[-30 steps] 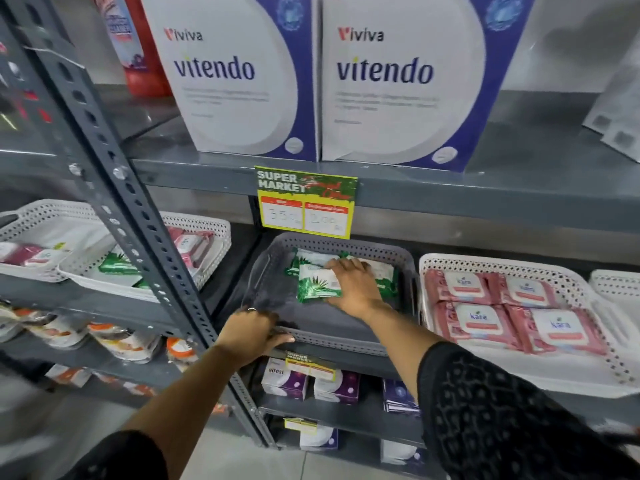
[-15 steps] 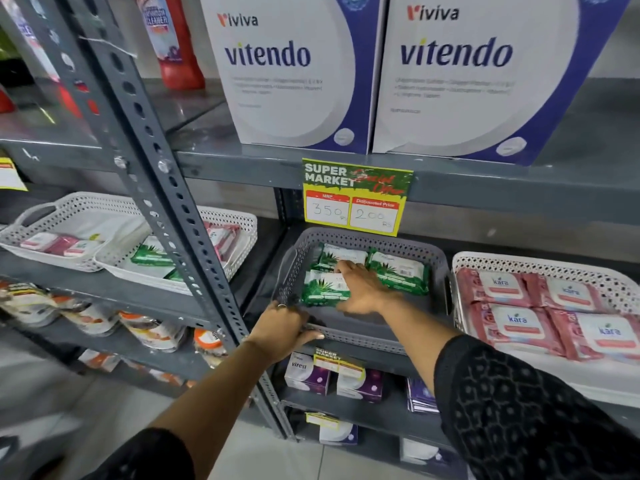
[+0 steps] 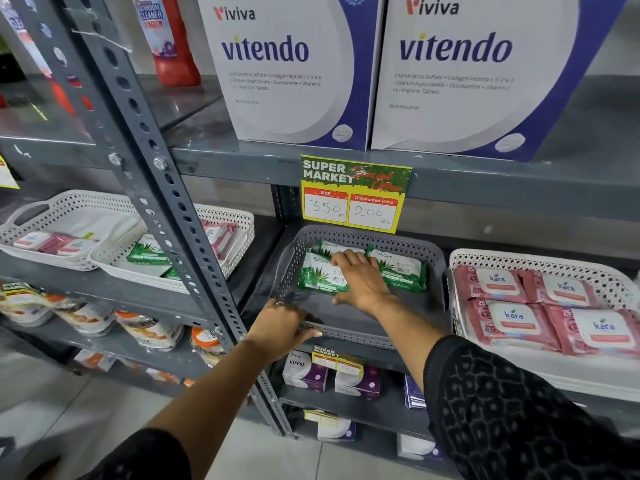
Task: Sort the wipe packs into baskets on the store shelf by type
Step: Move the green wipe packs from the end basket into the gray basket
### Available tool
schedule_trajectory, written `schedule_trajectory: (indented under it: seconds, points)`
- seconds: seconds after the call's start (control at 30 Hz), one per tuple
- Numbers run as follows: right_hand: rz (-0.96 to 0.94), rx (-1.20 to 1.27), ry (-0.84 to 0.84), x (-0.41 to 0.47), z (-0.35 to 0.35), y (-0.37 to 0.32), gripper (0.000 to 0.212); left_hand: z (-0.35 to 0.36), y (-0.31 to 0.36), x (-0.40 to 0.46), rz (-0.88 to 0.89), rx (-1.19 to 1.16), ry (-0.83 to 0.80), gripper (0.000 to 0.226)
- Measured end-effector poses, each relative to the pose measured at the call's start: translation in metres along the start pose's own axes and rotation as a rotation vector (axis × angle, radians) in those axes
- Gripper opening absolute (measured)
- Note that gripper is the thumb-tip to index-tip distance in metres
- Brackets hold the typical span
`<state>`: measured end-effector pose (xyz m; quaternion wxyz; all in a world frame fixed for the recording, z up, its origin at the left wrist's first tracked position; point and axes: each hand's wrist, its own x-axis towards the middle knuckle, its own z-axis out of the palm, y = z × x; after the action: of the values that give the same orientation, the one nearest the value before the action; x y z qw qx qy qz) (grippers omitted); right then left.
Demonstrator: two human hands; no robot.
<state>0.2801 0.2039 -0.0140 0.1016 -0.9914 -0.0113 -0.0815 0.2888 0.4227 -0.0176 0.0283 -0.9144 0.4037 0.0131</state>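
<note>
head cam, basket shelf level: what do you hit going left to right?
White basket with handle → white basket of mixed green and pink packs → grey basket of green Origami packs, right hand resting on them → white basket of pink Kara packs.

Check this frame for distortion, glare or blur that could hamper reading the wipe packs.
Head view: wide-angle bending leans the shelf upright; soft glare on the upper shelf at left; bottom-left floor blurred; the green packs and pink packs read sharply, right hand covering part of one.
</note>
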Motion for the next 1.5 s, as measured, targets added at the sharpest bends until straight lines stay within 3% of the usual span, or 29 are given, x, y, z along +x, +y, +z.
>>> schedule_trajectory:
  seconds: [0.17,0.27,0.37,0.5,0.6,0.7,0.8,0.9,1.03,1.17,1.23,1.33,1.5]
  points:
    - [-0.042,0.084,-0.013,-0.007,-0.01,0.007,0.084,-0.005,0.001,0.0,0.016,0.011,-0.043,0.044]
    - [-0.033,0.102,0.086,-0.019,-0.027,0.022,0.064,-0.02,0.01,0.001,0.077,-0.018,-0.029,0.047]
    - [0.022,0.069,0.209,-0.039,-0.051,0.053,0.043,-0.034,0.036,0.013,0.209,-0.048,0.089,0.059]
    - [0.144,-0.048,0.331,-0.085,-0.084,0.117,0.024,-0.04,0.108,0.049,0.428,-0.161,0.281,0.068]
    - [0.221,-0.079,0.378,-0.126,-0.108,0.155,0.012,-0.045,0.172,0.073,0.529,-0.197,0.296,0.067]
    - [0.332,-0.134,0.364,-0.181,-0.125,0.204,0.008,-0.051,0.253,0.084,0.621,-0.239,0.227,0.059]
    - [0.435,-0.182,0.301,-0.237,-0.14,0.254,0.008,-0.049,0.326,0.091,0.662,-0.201,0.053,0.052]
    - [0.534,-0.227,0.27,-0.287,-0.154,0.297,0.011,-0.046,0.383,0.095,0.693,-0.176,-0.061,0.059]
    - [0.752,-0.289,0.224,-0.346,-0.171,0.352,0.024,-0.041,0.433,0.11,0.651,-0.121,-0.082,0.05]
    - [1.15,-0.216,0.065,-0.383,-0.18,0.396,0.056,-0.048,0.465,0.128,0.691,-0.079,-0.108,0.047]
    - [1.36,-0.107,0.018,-0.4,-0.179,0.418,0.086,-0.051,0.482,0.136,0.69,-0.058,-0.138,0.047]
    - [1.481,0.131,-0.018,-0.421,-0.167,0.453,0.118,-0.048,0.5,0.144,0.656,-0.044,-0.171,0.041]
    - [1.432,0.189,0.052,-0.42,-0.163,0.461,0.09,-0.043,0.503,0.146,0.633,-0.045,-0.143,0.033]
